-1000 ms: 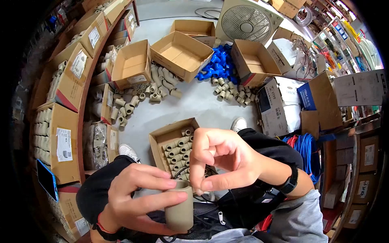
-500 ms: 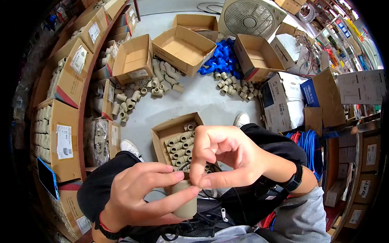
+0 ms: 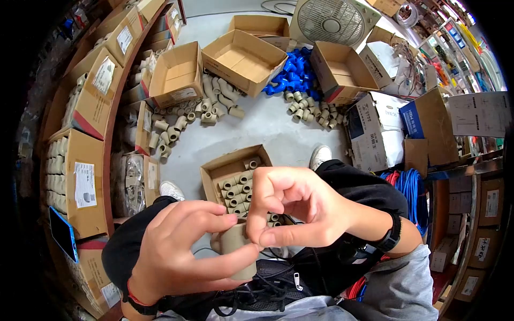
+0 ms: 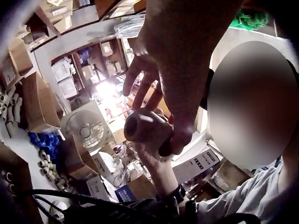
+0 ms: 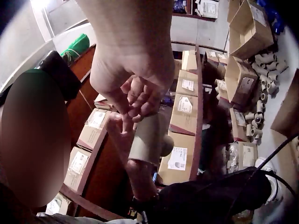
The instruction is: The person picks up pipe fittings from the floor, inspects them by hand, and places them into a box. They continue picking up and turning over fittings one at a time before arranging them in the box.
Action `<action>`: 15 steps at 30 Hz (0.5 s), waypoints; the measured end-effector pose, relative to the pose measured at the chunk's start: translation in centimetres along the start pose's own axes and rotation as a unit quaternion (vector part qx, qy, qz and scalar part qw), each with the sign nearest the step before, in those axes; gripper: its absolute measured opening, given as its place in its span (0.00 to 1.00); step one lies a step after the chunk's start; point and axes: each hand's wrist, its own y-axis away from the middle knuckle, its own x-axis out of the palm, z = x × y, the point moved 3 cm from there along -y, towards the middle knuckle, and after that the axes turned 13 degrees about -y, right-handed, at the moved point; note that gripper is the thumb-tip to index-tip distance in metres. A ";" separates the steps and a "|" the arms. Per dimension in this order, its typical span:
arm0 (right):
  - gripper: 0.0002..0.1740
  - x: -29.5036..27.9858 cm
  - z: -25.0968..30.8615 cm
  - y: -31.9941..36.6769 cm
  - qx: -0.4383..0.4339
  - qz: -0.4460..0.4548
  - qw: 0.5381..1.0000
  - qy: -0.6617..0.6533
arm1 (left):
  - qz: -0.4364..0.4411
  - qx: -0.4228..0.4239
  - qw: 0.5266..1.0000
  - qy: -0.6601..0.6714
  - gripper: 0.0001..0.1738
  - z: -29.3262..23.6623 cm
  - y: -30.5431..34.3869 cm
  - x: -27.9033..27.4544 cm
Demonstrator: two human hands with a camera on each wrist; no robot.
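Observation:
My left hand point(image 3: 190, 246) grips a beige plastic pipe tee point(image 3: 234, 238) in front of my lap, fingers spread around its body. The right wrist view shows the tee point(image 5: 147, 140) with a short side branch, and its open end faces the camera in the left wrist view. Beside the tee's rim, my right hand point(image 3: 305, 208) has thumb and forefinger pressed together at the tips, touching close by the left forefinger. Whether something small lies between those tips, I cannot tell. Below the hands stands a cardboard box point(image 3: 235, 157) holding rows of similar fittings.
Loose beige fittings point(image 3: 171, 134) and blue fittings point(image 3: 292, 75) lie on the floor ahead, among open cartons point(image 3: 241, 53). A box fan point(image 3: 334, 24) stands behind them. Shelves of boxed fittings point(image 3: 85, 187) line the left, where a phone point(image 3: 63, 235) leans. Blue coiled tubing point(image 3: 407, 200) is at right.
The tee has risen slightly and turned, so its upper opening shows less. My right fingertips have come from just beside the rim to close against the left forefinger.

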 end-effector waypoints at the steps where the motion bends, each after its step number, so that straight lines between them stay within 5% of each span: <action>1: 0.17 0.0 -0.2 0.0 0.003 0.004 1.000 0.001 | 0.016 0.002 1.000 -0.003 0.22 0.0 0.0 -0.1; 6: 0.16 -0.7 2.5 0.1 -0.122 0.019 0.986 -0.113 | 0.099 -0.001 0.991 -0.089 0.24 0.9 0.3 1.5; 15: 0.20 -0.6 1.7 0.0 -0.075 -0.041 0.996 -0.020 | 0.025 -0.030 0.998 -0.045 0.30 0.9 0.2 0.4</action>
